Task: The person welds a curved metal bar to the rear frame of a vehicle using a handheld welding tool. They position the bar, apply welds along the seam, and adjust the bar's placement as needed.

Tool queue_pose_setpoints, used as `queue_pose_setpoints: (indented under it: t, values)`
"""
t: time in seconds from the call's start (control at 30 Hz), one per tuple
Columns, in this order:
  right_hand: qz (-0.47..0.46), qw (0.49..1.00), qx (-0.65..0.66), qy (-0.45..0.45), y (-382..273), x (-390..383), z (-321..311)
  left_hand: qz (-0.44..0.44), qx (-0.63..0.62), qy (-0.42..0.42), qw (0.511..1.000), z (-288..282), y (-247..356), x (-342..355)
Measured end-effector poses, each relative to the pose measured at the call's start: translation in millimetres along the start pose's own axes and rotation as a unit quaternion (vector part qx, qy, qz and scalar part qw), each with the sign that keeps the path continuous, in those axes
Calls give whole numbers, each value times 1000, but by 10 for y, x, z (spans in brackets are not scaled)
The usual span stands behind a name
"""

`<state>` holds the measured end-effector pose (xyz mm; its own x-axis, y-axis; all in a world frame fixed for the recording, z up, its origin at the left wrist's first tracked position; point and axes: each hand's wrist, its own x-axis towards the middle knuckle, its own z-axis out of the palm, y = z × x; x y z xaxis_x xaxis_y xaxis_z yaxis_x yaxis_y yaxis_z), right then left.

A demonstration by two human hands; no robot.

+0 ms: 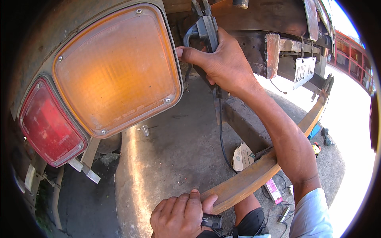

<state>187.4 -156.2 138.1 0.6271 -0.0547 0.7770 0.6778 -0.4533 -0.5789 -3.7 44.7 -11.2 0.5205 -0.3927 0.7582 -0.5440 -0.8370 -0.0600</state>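
My right hand (226, 59) is raised at the upper middle, its fingers wrapped round a black welding electrode holder (207, 31). A black cable (221, 131) hangs from the holder's lower end. The thumb points left, close to the edge of a large amber lamp lens (115, 71); whether it touches is unclear. Lower down, my left hand (178, 216) grips the near end of a long brown bar (242, 180), thumb over its top. A small black cylinder (211, 220) shows beside that hand, below the bar; how it is held cannot be made out.
A red lens (53, 121) adjoins the amber one on the vehicle's rear. A licence plate (304, 72) hangs at the upper right. Under the bar, a torn carton (243, 157), a pink box (274, 191) and loose cables lie on the concrete floor (158, 158), which shows several tiny glowing specks.
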Motion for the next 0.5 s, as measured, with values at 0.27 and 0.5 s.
queue_pose_setpoints:
  t: [0.27,0.5]
  values:
    - [-7,1000,5,8,27,15,18,1,4,8,1000,4,1,-2]
    - [11,999,36,3,37,-18,14,-3,0,0,1000,-25,21,-26]
